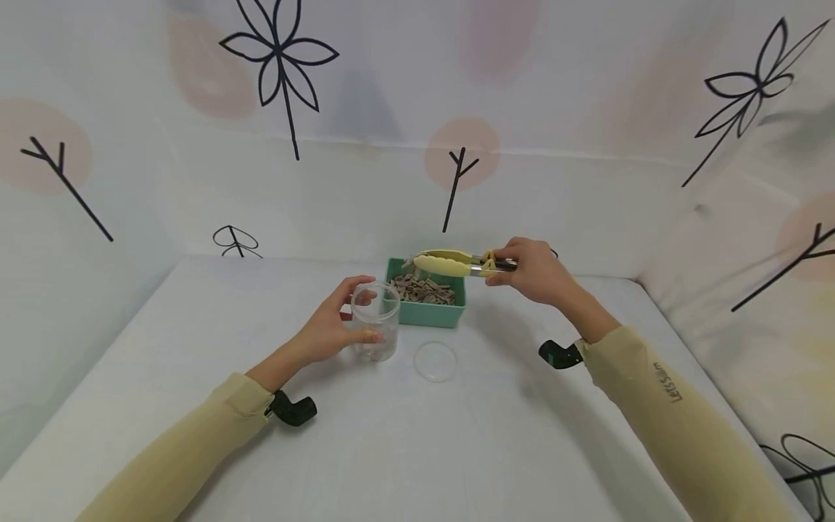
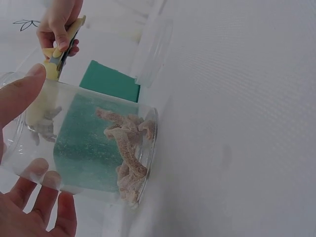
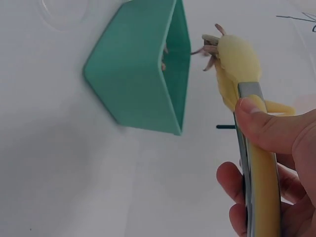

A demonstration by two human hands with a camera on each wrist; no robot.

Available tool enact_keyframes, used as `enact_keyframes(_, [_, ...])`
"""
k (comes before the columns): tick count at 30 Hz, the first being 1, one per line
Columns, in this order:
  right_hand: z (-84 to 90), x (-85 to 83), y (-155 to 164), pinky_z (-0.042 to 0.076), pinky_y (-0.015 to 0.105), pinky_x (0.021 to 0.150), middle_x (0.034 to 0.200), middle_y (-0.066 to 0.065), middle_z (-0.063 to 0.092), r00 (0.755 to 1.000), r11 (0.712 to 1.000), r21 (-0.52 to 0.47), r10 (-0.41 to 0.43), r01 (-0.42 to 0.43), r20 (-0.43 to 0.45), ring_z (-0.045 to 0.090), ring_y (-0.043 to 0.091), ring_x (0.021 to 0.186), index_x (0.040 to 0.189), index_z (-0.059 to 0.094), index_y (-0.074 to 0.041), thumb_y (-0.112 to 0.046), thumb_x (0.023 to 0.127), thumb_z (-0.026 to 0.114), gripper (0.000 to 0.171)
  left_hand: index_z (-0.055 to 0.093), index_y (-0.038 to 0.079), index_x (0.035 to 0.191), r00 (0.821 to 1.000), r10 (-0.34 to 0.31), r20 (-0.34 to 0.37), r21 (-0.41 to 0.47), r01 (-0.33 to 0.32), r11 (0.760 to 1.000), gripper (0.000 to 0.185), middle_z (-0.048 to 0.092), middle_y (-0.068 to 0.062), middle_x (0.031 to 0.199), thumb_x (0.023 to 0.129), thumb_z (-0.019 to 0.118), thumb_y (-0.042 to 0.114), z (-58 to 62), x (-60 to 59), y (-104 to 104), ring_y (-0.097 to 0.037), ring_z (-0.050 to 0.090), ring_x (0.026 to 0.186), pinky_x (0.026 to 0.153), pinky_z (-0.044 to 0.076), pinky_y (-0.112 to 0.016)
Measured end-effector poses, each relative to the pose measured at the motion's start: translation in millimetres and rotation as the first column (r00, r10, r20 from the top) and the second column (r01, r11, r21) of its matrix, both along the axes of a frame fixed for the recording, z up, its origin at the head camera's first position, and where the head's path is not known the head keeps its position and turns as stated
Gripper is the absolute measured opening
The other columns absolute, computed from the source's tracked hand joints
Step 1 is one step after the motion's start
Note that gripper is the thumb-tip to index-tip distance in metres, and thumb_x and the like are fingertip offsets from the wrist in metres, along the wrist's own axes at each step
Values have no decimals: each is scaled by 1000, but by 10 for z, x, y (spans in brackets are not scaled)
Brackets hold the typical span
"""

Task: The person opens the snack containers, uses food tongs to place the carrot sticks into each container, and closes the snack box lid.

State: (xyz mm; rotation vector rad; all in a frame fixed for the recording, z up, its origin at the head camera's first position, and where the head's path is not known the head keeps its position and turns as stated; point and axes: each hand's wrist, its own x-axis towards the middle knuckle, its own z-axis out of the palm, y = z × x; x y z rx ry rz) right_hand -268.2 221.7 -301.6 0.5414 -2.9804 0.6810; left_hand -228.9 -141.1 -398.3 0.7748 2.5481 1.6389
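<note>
My left hand [image 1: 329, 330] holds a clear plastic jar [image 1: 385, 330] round its side, upright and with its mouth uncovered. Several brown-grey twisted dried pieces [image 2: 129, 153] lie at the bottom of the jar in the left wrist view. In my right hand [image 1: 536, 270] are yellow-tipped metal tongs [image 1: 450, 264], gripped by the handles above the green box [image 1: 430, 316]. The tongs' tips pinch a few dried strips [image 3: 211, 48], which stick out past the yellow ends. Many similar strips [image 1: 424, 290] fill the box's lower part.
A round clear lid [image 1: 435, 361] lies on the white tablecloth [image 1: 404, 449] in front of the box. Behind the table hangs a pale cloth [image 1: 365, 196] with black flower drawings. Black wrist mounts [image 1: 293, 409] project beside both forearms.
</note>
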Motion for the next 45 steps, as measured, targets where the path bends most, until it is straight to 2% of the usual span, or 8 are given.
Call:
enact_keyframes(4, [59, 25, -5, 48, 40, 75, 104, 11, 60, 1000, 999, -35, 5, -4, 9, 55, 27, 90, 127, 66, 1, -19, 87, 80, 48, 36, 23, 150, 1000, -2, -7, -5, 2, 1000, 89, 56, -7, 137, 78, 88, 21, -4, -1, 3, -27, 50, 118, 95, 44, -52])
enact_keyframes(10, [127, 52, -31, 46, 39, 74, 104, 11, 60, 1000, 1000, -29, 10, -10, -17, 53, 27, 90, 127, 66, 1, -19, 86, 80, 48, 36, 24, 150, 1000, 1, 8, -8, -1, 1000, 89, 56, -6, 137, 77, 88, 22, 2, 2, -4, -28, 50, 117, 96, 44, -53])
enact_keyframes(16, [186, 93, -33, 46, 38, 72, 103, 10, 60, 999, 999, -30, 21, -22, -34, 53, 27, 89, 127, 67, -1, -20, 87, 80, 47, 35, 21, 151, 1000, -5, 13, 2, 5, 1000, 90, 54, -11, 140, 78, 88, 20, 1, 2, 1, -33, 50, 119, 96, 42, -54])
enact_keyframes(21, [276, 173, -83, 47, 38, 72, 101, 8, 61, 995, 995, -78, 56, -62, -80, 54, 25, 88, 123, 70, -2, -18, 85, 81, 43, 35, 26, 150, 1000, 3, 24, 0, -3, 1000, 89, 54, -11, 140, 78, 88, 21, -1, 1, 1, -31, 49, 119, 97, 42, -54])
enact_keyframes(26, [357, 271, -222, 47, 36, 69, 100, 7, 61, 989, 984, -124, 119, -130, -86, 54, 23, 86, 124, 69, -1, -18, 84, 82, 45, 36, 29, 149, 1000, 14, 20, -7, -13, 1000, 89, 55, -9, 139, 77, 88, 20, -3, -3, -9, -28, 49, 119, 97, 43, -54])
enact_keyframes(36, [286, 357, -414, 51, 33, 66, 97, 5, 62, 972, 967, -105, 230, -234, -49, 56, 19, 83, 119, 73, -3, -15, 81, 85, 41, 34, 25, 149, 999, 12, 34, -24, -11, 1000, 90, 49, -7, 140, 77, 88, 21, 13, -4, -1, -30, 48, 121, 98, 43, -53])
enact_keyframes(40, [242, 362, -464, 51, 33, 67, 97, 5, 61, 969, 964, -93, 246, -248, -31, 57, 19, 83, 120, 72, -3, -16, 80, 85, 44, 35, 29, 149, 999, 5, 36, -16, -4, 1000, 90, 49, -4, 139, 77, 88, 21, 12, -4, -1, -28, 47, 120, 97, 43, -53])
enact_keyframes(45, [209, 358, -504, 48, 32, 64, 97, 3, 61, 965, 964, -54, 259, -260, -29, 55, 18, 80, 121, 71, -2, -17, 80, 86, 46, 34, 27, 150, 1000, -8, 25, -8, 8, 1000, 91, 50, -5, 137, 77, 88, 20, 13, 1, 2, -27, 48, 118, 96, 43, -53])
